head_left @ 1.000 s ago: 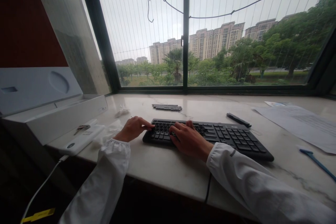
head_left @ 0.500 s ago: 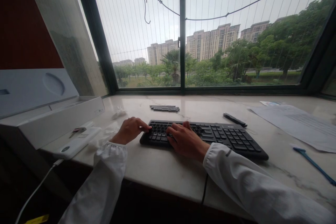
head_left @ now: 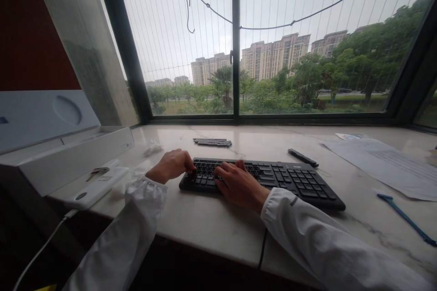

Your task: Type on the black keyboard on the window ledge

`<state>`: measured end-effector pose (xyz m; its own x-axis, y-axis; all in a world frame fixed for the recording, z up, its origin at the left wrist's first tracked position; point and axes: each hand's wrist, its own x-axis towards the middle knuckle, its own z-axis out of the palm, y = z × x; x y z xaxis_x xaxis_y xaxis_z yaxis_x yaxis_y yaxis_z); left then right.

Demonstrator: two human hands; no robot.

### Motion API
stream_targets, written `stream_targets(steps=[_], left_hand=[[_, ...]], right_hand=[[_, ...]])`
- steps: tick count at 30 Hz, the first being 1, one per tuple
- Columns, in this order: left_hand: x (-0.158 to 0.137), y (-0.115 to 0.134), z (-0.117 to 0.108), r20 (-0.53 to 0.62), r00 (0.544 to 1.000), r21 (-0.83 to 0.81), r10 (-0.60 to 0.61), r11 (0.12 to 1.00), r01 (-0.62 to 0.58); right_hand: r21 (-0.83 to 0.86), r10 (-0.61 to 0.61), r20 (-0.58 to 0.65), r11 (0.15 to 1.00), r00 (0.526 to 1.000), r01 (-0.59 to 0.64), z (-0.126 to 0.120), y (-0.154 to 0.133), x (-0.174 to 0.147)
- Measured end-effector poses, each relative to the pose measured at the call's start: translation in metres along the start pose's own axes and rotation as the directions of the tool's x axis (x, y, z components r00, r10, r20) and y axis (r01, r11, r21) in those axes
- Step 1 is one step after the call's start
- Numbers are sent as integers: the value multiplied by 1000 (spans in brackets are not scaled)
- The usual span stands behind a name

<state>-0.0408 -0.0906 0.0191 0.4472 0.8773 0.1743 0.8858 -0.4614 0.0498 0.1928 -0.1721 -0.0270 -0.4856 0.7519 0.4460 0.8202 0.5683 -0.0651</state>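
Note:
A black full-size keyboard point(head_left: 307, 186) lies on the pale marble-look sill, slightly slanted, its number pad to the right. Many of its left and middle key spots look like bare sockets with light outlines. At the keyboard's left end is my left hand point(head_left: 172, 166), fingers curled together with the tips down on the keys; anything pinched there is hidden. My right hand point(head_left: 241, 184) rests over the middle keys, fingers bent but apart, and no held thing shows. Behind the keyboard lies a small group of thin grey strips point(head_left: 212, 142). A black bar-shaped piece point(head_left: 303, 158) sits beyond its right half.
On the left stand an open white box point(head_left: 78, 150) and a white power bank point(head_left: 97, 188) with a cable and a metal key on top. Crumpled clear plastic point(head_left: 152, 148) lies nearby. Rightward are printed paper point(head_left: 382, 163) and a blue plastic tool point(head_left: 406, 220). A window closes off the back.
My left hand has rolled over slightly, its fingers curling more at the keyboard's left end. My right hand keeps its place on the keys. The whole view has shifted a little.

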Motion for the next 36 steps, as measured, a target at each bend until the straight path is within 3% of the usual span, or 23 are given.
stream_targets(steps=[4,9,14,19,23,27,32,36], left_hand=[[-15,5,8,-30,999,73,-23,997,25],[-47,18,34,-176,983,203,-52,975,88],[-56,21,47,-251,966,181,-57,978,105],[-49,12,49,-270,962,82,-41,995,65],[-49,19,51,-305,952,150,-8,987,56],[-52,32,50,-289,955,186,-61,975,119],[-52,21,49,-252,965,48,-72,995,87],[-53,18,48,-227,964,-43,-140,990,134]], right_hand=[[-3,2,3,1000,1000,-2,-1,0,0],[-2,-9,0,1000,1000,9,-1,0,0],[0,-17,-5,1000,1000,17,-1,1,1],[2,-24,-14,1000,1000,24,0,2,1],[2,-17,-8,1000,1000,17,1,2,0],[2,-11,-1,1000,1000,11,-1,1,0],[4,-5,8,1000,1000,5,-3,0,0],[13,-17,-4,1000,1000,17,-2,1,0]])
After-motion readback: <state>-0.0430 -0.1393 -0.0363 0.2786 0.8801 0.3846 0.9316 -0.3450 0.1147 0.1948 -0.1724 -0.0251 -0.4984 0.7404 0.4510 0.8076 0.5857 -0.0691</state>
